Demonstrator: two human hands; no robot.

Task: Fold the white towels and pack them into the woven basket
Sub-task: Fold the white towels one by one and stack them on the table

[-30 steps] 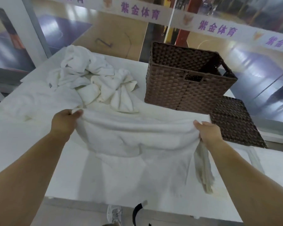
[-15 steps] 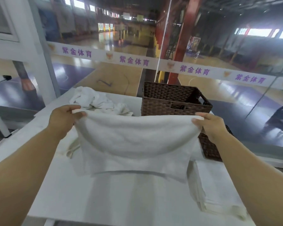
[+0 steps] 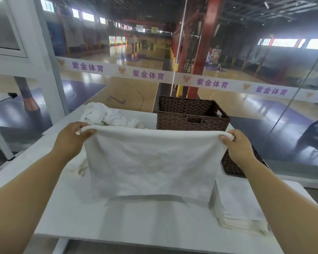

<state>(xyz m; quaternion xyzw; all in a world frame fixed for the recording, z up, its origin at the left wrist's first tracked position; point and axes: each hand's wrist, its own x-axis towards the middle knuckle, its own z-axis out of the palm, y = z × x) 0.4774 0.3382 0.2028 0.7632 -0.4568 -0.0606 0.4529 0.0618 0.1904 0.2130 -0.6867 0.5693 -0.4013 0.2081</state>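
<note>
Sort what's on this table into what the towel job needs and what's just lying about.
Job: held towel, left hand, right hand, towel pile, folded towels, woven basket.
Lying about: basket lid.

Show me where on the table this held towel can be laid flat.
Bare tabletop lies at the near edge, under the held towel, bordered on the right by the folded stack. The far side is crowded: crumpled towels far left, woven basket far right, its lid beside the right hand.
</note>
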